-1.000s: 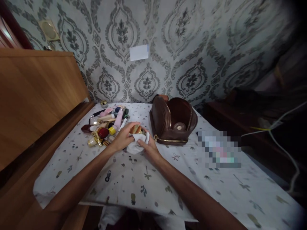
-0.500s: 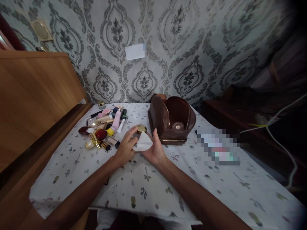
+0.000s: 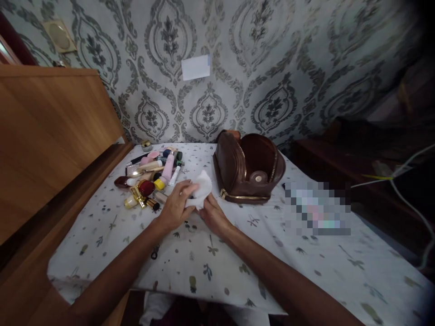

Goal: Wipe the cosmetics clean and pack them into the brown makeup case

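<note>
A crumpled white cloth or tissue (image 3: 201,188) is held between my two hands above the middle of the table. My left hand (image 3: 176,206) has its fingers bent around the left side of the cloth. On the lower right side, my right hand (image 3: 215,216) grips it with curled fingers. Whatever the cloth may cover is hidden. To the right of my hands, a brown bag (image 3: 231,165) stands with its top unzipped. Left of my hands lies a pile of cosmetics, with a pink tube (image 3: 167,167) and a dark red oval item (image 3: 147,187).
A small jar (image 3: 146,145) stands at the table's back left. A blurred flat object (image 3: 316,210) lies right of the bag. A wooden panel (image 3: 54,140) borders the left side. A black ring-like item (image 3: 154,253) is near my left forearm.
The white cloth now stands higher between my hands, and the gold-topped item seen there before is hidden. My right hand's fingers have curled in. The view has shifted slightly.
</note>
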`<state>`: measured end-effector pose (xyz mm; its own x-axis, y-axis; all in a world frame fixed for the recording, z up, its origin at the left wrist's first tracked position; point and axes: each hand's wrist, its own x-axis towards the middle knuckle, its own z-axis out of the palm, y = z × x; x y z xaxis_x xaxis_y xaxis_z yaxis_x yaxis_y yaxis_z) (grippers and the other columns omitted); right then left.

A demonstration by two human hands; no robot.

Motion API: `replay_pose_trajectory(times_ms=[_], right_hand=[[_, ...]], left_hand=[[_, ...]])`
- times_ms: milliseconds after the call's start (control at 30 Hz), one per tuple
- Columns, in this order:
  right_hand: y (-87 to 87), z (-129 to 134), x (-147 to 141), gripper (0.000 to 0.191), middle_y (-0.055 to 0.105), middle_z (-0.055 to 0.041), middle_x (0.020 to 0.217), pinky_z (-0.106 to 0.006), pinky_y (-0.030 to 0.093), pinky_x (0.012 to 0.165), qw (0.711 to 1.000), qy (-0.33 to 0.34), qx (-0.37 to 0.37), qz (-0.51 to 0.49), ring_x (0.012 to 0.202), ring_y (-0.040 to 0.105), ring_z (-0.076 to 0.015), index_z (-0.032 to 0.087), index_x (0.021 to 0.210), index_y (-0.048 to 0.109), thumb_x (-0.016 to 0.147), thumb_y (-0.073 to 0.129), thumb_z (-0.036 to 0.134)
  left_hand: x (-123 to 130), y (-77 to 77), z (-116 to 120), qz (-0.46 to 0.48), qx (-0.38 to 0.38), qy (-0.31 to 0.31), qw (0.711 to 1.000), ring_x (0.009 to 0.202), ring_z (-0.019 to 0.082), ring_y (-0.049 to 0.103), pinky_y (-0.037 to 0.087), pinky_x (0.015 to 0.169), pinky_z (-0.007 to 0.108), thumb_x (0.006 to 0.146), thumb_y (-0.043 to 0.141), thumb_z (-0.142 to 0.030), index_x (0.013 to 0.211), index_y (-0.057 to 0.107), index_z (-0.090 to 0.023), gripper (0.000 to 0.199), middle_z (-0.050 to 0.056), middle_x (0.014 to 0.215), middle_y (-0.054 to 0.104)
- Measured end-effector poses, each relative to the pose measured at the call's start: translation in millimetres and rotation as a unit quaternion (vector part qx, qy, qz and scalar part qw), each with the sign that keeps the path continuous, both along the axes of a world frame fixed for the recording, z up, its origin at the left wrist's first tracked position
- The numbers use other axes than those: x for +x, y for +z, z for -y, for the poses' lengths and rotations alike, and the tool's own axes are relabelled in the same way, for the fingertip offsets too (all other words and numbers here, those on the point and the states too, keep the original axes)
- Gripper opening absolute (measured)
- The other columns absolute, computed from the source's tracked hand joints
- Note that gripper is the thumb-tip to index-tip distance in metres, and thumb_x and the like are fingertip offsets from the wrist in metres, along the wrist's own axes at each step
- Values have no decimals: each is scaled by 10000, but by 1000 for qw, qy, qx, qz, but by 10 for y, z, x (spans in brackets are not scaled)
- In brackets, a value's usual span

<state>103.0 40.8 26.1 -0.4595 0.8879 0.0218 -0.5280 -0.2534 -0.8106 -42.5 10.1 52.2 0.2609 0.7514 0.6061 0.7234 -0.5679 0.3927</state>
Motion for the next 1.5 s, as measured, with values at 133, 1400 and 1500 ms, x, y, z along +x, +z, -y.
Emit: replay_pose_trajectory(times_ms=[133, 1400, 1500], right_hand=[[5, 18, -7, 505, 593, -11, 1312, -350, 574, 828, 1000, 25, 11, 4, 1145, 591, -226, 349, 1206, 565, 745, 726, 476], [-12, -139, 87, 625, 592, -19, 1197, -264, 538, 552, 971, -171, 119, 114, 680, 585, -121, 282, 1204, 526, 641, 793, 257], [-11, -144, 101, 630, 596, -33, 1186, -295, 555, 618, 955, -186, 169, 157, 715, 596, -138, 267, 1227, 521, 652, 775, 225]], left_hand=[[42, 6, 4, -17, -66, 24, 997, 1294, 296, 474, 449, 1060, 467, 918, 554, -278, 1334, 506, -253, 419, 131, 1396, 405], [134, -14, 39, 81, 1, 55, 995, 1010, 210, 595, 483, 955, 329, 988, 475, -363, 965, 647, -146, 278, 109, 1071, 573], [117, -9, 31, 90, 4, 50, 995, 1022, 210, 591, 472, 983, 330, 974, 508, -342, 944, 658, -163, 235, 89, 1057, 590]])
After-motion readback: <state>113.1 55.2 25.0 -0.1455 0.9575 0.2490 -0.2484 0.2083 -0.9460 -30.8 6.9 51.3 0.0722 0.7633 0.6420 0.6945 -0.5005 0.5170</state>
